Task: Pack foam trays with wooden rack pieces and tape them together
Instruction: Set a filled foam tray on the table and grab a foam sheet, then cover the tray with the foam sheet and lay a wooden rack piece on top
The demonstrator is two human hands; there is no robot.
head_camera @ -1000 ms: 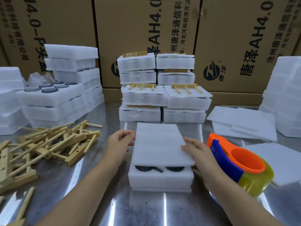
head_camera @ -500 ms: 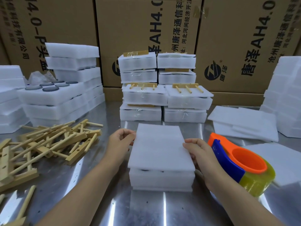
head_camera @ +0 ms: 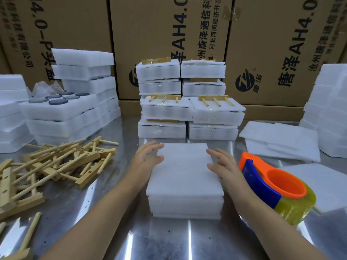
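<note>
On the shiny metal worktop (head_camera: 169, 239), straight ahead, sits a foam tray stack (head_camera: 185, 201) with a flat white foam sheet (head_camera: 185, 169) lying on top as a cover. Both hands flank that sheet at its far half. The left hand (head_camera: 145, 158) has its fingers spread and loosely curved, fingertips touching the sheet's left edge, gripping nothing. The right hand (head_camera: 222, 164) is likewise spread wide, thumb and fingers resting at the sheet's right edge, empty.

Just right of the right wrist lies a tape dispenser (head_camera: 272, 188), orange and blue, with a yellowish roll of tape on it. To the left, well apart from the stack, a loose pile of wooden rack pieces (head_camera: 56, 162) lies scattered. Behind the sheet stand two columns of taped foam packs (head_camera: 187, 109), several with wooden pieces showing on top. Further left are stacked foam trays (head_camera: 71, 109), one holding dark round discs (head_camera: 58, 101). Loose foam sheets (head_camera: 277, 141) lie at right, and brown cardboard boxes (head_camera: 159, 34) form the backdrop.
</note>
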